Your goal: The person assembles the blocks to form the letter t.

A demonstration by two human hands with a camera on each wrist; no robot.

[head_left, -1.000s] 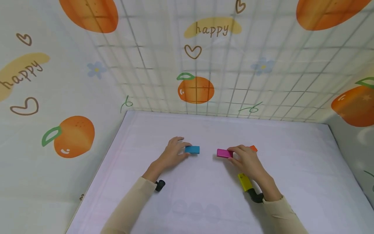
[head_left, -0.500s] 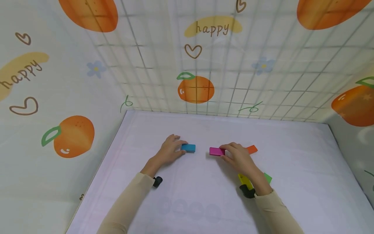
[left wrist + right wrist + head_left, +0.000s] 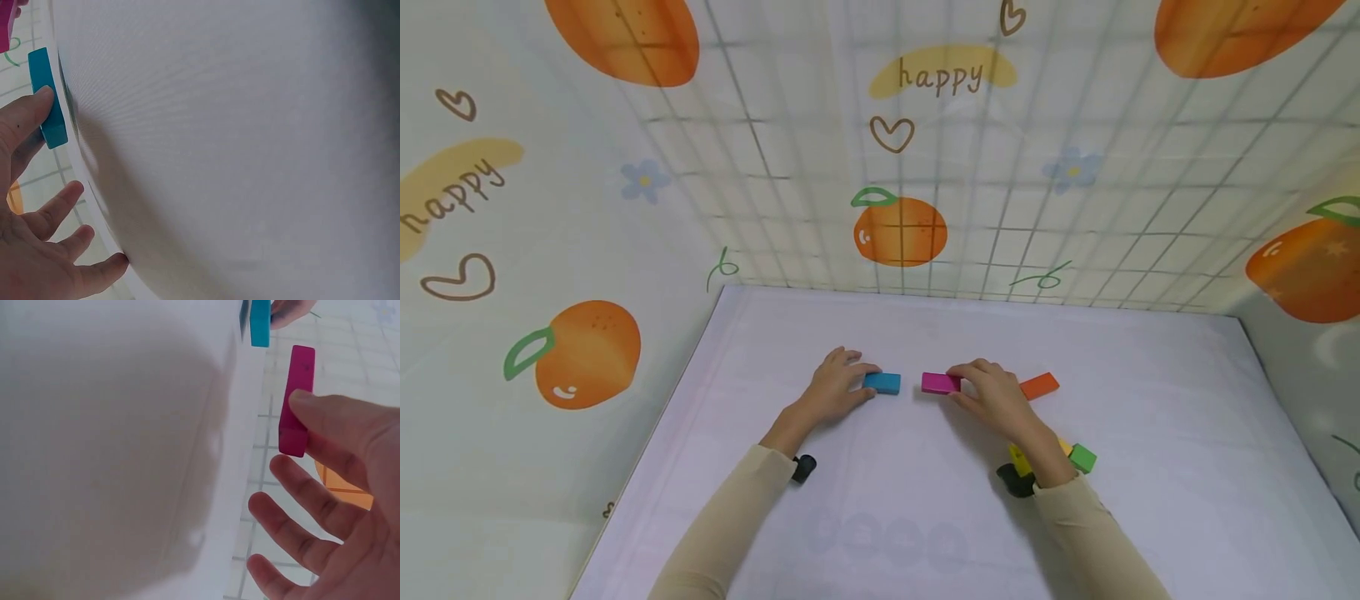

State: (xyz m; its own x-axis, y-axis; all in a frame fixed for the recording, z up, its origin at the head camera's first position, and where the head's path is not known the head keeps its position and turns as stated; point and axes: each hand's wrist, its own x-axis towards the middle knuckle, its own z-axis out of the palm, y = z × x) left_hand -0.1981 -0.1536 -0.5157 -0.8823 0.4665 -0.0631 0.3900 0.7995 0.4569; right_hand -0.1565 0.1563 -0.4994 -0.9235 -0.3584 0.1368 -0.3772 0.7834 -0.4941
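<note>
My left hand (image 3: 837, 388) pinches a blue rectangular block (image 3: 886, 383) between thumb and index finger, low over the white tabletop. In the left wrist view, the thumb presses the near face of the blue block (image 3: 47, 100) while the other fingers spread apart. To its right, my right hand (image 3: 996, 396) pinches a magenta block (image 3: 938, 383) by its right end. The right wrist view shows that magenta block (image 3: 297, 400) lifted off the table, the thumb on its side. A small gap separates the two blocks, which lie nearly in line with each other.
An orange block (image 3: 1040, 385) lies just beyond the right hand. Yellow (image 3: 1020, 460) and green (image 3: 1082, 458) blocks sit around the right forearm, partly covered by it. A patterned cloth wall (image 3: 970, 200) rises behind the table's far edge.
My right hand has moved left with the magenta block, narrowing the gap to the blue one. The left hand has shifted slightly left with its block. The orange and green blocks have come into fuller view.
</note>
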